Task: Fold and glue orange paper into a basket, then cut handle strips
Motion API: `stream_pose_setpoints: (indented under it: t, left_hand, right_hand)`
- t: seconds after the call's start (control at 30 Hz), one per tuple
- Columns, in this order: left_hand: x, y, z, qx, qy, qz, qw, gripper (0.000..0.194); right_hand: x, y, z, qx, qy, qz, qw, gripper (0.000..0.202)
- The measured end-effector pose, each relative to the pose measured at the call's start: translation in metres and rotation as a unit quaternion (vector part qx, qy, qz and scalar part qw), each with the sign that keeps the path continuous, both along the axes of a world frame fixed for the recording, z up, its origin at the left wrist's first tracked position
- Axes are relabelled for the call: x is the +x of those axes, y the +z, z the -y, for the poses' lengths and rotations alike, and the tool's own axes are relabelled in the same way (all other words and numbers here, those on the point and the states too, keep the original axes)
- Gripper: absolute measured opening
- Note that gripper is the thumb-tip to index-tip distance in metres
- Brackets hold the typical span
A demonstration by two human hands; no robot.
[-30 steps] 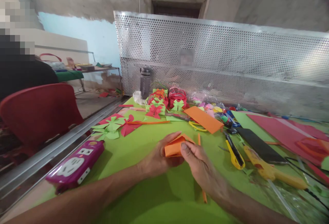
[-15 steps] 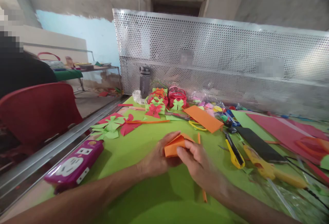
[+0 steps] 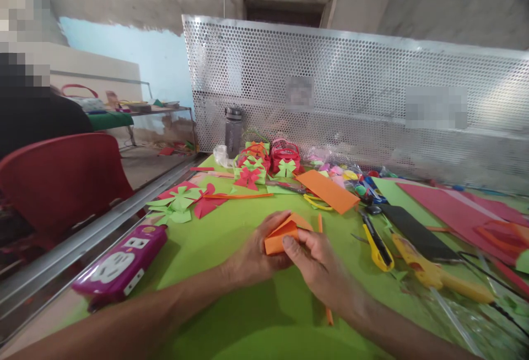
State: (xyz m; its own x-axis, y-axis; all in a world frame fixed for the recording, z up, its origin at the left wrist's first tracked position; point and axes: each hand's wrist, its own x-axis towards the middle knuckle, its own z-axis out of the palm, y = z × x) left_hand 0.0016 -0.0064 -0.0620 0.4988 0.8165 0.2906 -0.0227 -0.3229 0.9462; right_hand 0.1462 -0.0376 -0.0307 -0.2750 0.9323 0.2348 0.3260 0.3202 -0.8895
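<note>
A folded piece of orange paper is held between both hands above the green table surface. My left hand wraps round its left side and underside. The thumb and fingers of my right hand pinch its right edge. A narrow orange strip lies on the table, partly hidden under my right hand. Beyond the hands lie a flat orange sheet and yellow-handled scissors. Small red baskets with paper bows stand at the back.
A purple power strip lies at the left, near green and red paper flowers. At the right are a yellow cutter, a glue gun and a black phone. A person sits on a red chair at far left.
The orange paper's upper fold has opened slightly, and my right thumb has shifted a little to the left on it. Both hands keep their hold.
</note>
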Motion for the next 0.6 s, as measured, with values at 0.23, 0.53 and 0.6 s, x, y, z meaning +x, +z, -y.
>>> stream_pose_setpoints:
  t: [0.23,0.53,0.6]
  left_hand:
    - [-0.001,-0.003,-0.001,0.045,0.027,-0.022,0.998,0.072]
    - [-0.006,-0.010,-0.009,0.162,0.097,-0.098,0.977,0.068]
    - [-0.007,-0.010,-0.012,0.184,0.102,-0.108,0.972,0.067]
  right_hand:
    - [0.000,-0.002,0.001,0.000,-0.031,0.015,0.999,0.022]
    - [-0.001,-0.004,-0.003,-0.018,-0.016,0.025,0.999,0.020]
    - [0.001,-0.005,-0.005,-0.008,-0.012,0.034,0.999,0.020]
